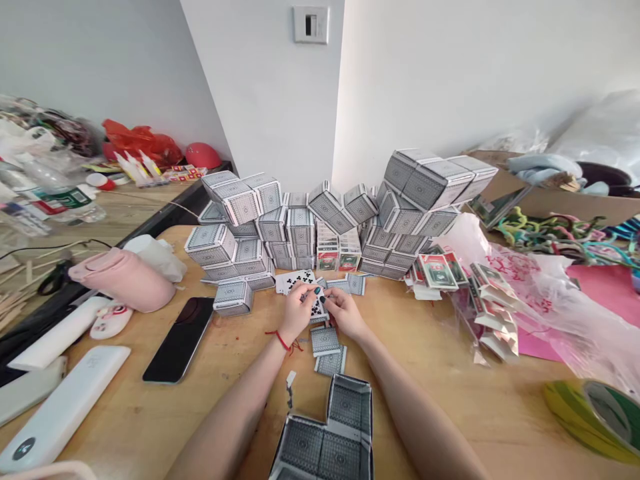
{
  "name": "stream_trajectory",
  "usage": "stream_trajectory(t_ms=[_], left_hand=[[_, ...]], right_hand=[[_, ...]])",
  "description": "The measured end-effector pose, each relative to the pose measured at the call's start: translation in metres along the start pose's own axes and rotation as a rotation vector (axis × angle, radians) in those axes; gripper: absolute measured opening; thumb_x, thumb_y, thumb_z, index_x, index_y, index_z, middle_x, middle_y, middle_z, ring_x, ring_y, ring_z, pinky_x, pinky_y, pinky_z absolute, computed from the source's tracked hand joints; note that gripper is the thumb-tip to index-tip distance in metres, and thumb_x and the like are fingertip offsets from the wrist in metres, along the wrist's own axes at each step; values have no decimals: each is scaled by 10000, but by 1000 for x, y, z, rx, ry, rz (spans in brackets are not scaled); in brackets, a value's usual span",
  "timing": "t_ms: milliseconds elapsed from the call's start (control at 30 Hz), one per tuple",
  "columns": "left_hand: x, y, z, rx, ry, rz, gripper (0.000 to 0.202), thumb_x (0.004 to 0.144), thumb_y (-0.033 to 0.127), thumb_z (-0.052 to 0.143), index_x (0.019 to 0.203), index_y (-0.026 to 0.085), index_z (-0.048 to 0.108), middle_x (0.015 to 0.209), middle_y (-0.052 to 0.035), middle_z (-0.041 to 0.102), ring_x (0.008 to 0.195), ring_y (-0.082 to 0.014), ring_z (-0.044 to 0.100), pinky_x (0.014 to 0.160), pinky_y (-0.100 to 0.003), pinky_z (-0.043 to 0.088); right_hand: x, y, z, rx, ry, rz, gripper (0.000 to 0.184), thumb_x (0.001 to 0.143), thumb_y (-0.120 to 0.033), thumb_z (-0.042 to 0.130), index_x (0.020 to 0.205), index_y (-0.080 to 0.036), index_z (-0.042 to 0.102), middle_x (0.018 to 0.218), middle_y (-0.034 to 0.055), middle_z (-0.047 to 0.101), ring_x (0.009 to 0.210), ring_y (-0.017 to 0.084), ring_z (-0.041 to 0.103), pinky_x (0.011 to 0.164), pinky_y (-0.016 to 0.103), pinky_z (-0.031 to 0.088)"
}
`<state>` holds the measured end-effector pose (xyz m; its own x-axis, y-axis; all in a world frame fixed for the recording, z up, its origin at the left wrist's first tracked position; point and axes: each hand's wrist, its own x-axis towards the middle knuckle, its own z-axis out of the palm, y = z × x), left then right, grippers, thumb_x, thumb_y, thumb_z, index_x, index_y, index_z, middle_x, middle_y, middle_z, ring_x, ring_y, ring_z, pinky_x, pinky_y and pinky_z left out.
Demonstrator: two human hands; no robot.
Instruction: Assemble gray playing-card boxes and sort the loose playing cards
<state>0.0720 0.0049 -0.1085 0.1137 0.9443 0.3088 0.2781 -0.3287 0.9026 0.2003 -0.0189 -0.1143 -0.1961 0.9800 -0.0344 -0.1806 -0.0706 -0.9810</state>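
Observation:
My left hand (299,308) and my right hand (344,312) meet at the middle of the table, fingers pinched on a playing card (319,308) with black clubs facing me. More face-up cards (289,280) lie just behind my left hand. Toward me, patterned card backs (325,340) lie in a short overlapping row. Nearer still, between my forearms, stands an L-shaped block of joined card boxes (345,427). Behind my hands rise stacks of cubes folded from cards (273,223), with two upright red-and-white card packs (328,260) among them.
To the left lie a black phone (179,340), a white power bank (70,407) and a pink pouch (123,280). On the right are opened card packs (493,307), a plastic bag (545,287) and a yellow tape roll (593,417). The wall stands behind the stacks.

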Motion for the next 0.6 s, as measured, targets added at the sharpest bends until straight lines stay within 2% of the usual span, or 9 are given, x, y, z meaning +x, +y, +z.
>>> stream_trajectory(t_ms=[133, 233, 367, 500, 600], left_hand=[[1, -2, 1, -159, 29, -87, 243, 803, 278, 425, 958, 187, 589, 954, -39, 594, 879, -155, 534, 781, -270, 404], [0, -2, 2, -275, 45, -153, 279, 810, 298, 391, 988, 185, 572, 970, -35, 602, 850, -153, 550, 740, -260, 425], [-3, 1, 4, -248, 26, -112, 262, 792, 255, 387, 957, 183, 576, 1003, -32, 594, 929, -160, 533, 803, -260, 412], [-6, 2, 9, -212, 57, -91, 282, 789, 209, 367, 1008, 184, 543, 1084, -42, 561, 1002, -163, 501, 854, -277, 388], [-7, -1, 11, -202, 102, -116, 225, 781, 211, 377, 914, 172, 555, 947, -37, 595, 871, -151, 535, 751, -256, 422]], right_hand=[[2, 2, 3, 49, 72, -26, 193, 726, -365, 532, 787, -187, 488, 477, -75, 474, 307, 61, 389, 305, 189, 365], [3, 0, 4, 102, 141, -52, 209, 719, -367, 542, 810, -184, 500, 519, -53, 504, 364, 77, 429, 325, 197, 390], [3, -2, 3, 132, 225, -93, 221, 716, -357, 552, 850, -189, 503, 523, -51, 503, 370, 76, 424, 330, 193, 394], [1, -1, 5, 142, 234, -117, 198, 736, -341, 537, 864, -200, 483, 520, -57, 506, 358, 67, 412, 329, 182, 385], [1, 0, 7, 159, 226, -127, 197, 741, -334, 531, 876, -211, 458, 509, -73, 486, 356, 67, 415, 331, 180, 391]])
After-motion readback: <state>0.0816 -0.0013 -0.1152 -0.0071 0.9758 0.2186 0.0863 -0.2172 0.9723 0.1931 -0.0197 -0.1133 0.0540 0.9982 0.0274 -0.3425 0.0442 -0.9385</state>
